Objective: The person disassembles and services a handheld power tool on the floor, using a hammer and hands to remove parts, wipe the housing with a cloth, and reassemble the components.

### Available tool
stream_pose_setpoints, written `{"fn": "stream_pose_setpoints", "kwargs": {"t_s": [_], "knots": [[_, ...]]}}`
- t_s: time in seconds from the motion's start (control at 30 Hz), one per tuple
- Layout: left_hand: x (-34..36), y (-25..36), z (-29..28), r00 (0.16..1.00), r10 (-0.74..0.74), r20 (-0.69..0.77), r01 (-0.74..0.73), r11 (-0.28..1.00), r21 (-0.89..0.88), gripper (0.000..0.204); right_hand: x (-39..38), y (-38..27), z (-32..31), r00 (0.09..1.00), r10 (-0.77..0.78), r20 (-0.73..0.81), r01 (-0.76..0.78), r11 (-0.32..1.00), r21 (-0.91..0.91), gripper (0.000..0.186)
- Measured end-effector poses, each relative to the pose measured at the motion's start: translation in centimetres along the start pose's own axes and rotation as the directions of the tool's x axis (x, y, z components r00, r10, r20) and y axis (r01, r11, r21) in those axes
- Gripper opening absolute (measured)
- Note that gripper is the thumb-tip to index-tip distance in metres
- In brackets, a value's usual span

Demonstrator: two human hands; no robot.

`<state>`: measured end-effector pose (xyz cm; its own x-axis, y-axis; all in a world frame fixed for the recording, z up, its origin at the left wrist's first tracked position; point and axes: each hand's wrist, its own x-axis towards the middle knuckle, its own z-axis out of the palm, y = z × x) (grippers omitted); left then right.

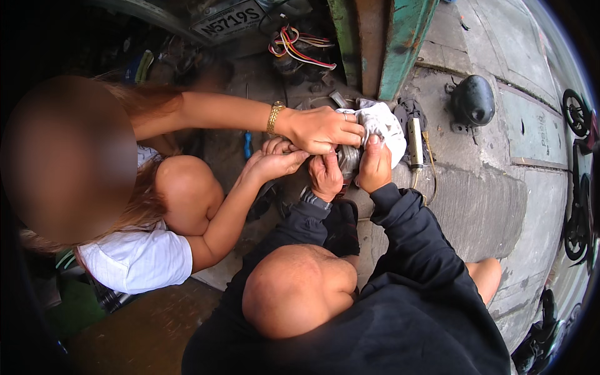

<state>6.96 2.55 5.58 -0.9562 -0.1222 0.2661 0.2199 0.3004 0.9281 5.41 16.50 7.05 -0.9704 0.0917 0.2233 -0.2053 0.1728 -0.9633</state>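
Note:
My right hand (375,165) is closed on a bunched white cloth (389,128), its thumb pressed on the fabric. Beside it, my left hand (326,177) is curled shut against a grey metal part (348,161) whose kind I cannot make out. Another person's hand (320,130), with a gold watch at the wrist, reaches over from the left and touches the cloth. That person's other hand (275,159) is just left of my left hand, its fingers bunched. Between all these hands, much of the metal part is hidden.
A blue-handled screwdriver (248,145) lies left of the hands. To the right are a white cylinder (415,144) with a cord and a dark rounded shell (473,101). A green post (409,47), loose coloured wires (292,47) and a licence plate (230,22) are beyond.

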Motion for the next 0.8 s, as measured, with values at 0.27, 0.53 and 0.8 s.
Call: {"fn": "stream_pose_setpoints", "kwargs": {"t_s": [0.27,0.53,0.8], "knots": [[0.0,0.4,-0.2,0.999,0.023,-0.044,-0.022,0.999,0.029,0.039,-0.3,1.1,0.8,0.999,-0.053,-0.015,0.053,0.998,0.044,0.041],[0.7,1.4,0.3,0.993,0.081,-0.088,-0.074,0.994,0.079,0.041,0.0,1.4,0.1,0.997,-0.02,0.074,0.019,1.0,0.02,0.047],[0.7,1.5,-0.3,0.994,0.05,-0.098,-0.043,0.996,0.078,0.04,2.0,-4.0,-5.6,0.802,0.487,0.347,-0.535,0.844,0.051,0.056]]}}
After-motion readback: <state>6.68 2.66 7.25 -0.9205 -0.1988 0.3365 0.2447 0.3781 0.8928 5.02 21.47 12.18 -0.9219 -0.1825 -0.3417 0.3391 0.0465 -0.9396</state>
